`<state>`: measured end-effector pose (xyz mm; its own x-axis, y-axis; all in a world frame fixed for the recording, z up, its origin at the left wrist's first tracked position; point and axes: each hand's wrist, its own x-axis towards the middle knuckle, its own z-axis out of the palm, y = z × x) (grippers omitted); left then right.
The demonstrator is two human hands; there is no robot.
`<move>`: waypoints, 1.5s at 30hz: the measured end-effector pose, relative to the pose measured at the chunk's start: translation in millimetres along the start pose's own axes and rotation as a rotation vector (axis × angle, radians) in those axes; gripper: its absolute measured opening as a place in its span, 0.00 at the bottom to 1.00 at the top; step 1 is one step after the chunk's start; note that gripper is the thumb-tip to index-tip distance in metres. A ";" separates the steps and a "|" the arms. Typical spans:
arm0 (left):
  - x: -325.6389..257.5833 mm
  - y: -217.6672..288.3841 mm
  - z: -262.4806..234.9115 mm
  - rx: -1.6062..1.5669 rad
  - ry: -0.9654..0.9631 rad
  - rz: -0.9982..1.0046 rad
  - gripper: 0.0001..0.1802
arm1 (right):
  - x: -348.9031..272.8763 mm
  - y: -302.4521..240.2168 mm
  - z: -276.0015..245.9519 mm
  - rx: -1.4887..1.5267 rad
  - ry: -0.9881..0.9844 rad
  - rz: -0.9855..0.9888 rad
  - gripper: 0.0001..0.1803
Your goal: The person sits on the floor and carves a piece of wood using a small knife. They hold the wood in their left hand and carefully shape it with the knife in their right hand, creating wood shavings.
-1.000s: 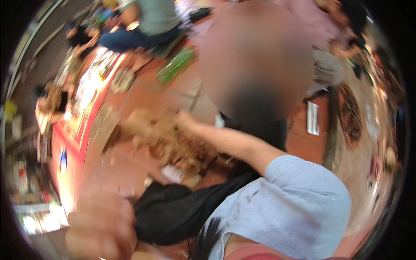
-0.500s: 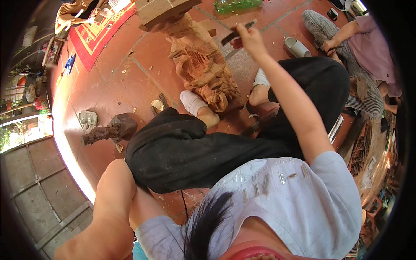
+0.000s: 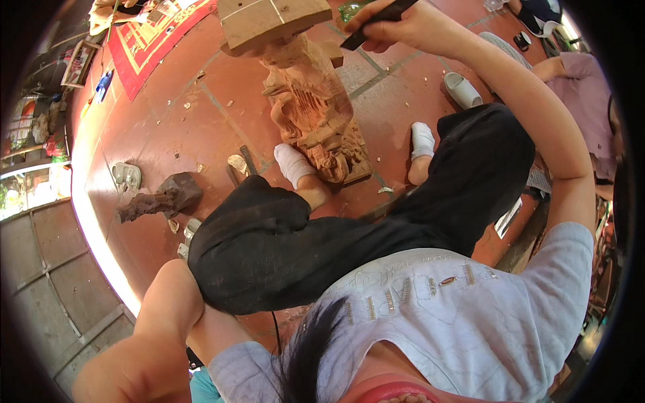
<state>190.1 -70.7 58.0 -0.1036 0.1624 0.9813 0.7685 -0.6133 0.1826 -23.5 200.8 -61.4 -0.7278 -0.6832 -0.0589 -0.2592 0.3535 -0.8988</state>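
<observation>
My right hand (image 3: 411,28) is raised at the top, right of the wooden carving's upper block, with its fingers wrapped round a dark, flat, bar-like tool (image 3: 376,23). The tool slants down to the left; its exact kind I cannot make out. Ahead of me, the orange-brown carved wooden piece (image 3: 312,114) stands on the tiles, with a thick square block (image 3: 275,20) at its upper end. Tool and carving look apart. At the lower left my left arm (image 3: 164,302) bends at the elbow, and its hand lies outside the picture.
My white-socked feet (image 3: 293,165) flank the carving. Left of them lie a dark wooden piece (image 3: 164,195), a flat tool (image 3: 247,160) and wood chips. A grey slipper (image 3: 462,91) sits at right, near a person in pink (image 3: 584,94). A red patterned mat (image 3: 138,47) lies far left.
My right hand has risen with the dark tool, which is turned more upright. My right foot has shifted away from the carving. The view has moved slightly, and my arm covers more of the person at right.
</observation>
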 end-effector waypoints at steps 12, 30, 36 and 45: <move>-39.8 -161.2 -69.9 1.125 -0.065 -0.536 0.18 | 40.5 53.5 2.3 -0.231 -0.311 -0.402 0.06; -37.2 -193.4 -60.8 1.157 -0.364 -1.182 0.21 | 84.3 81.4 -2.4 0.165 -0.310 -0.312 0.11; -31.4 -192.4 -65.0 1.210 -0.488 -1.130 0.21 | 77.2 69.3 -1.7 0.033 -0.320 -0.310 0.08; -33.6 -194.4 -57.2 1.213 -0.404 -1.173 0.21 | 82.7 61.1 -2.9 -0.085 -0.381 -0.294 0.08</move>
<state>8.1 -1.1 -6.9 -0.9021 0.3436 0.2611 0.4248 0.8138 0.3967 -101.4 167.8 -119.9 -0.3363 -0.9415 0.0234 -0.4811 0.1504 -0.8636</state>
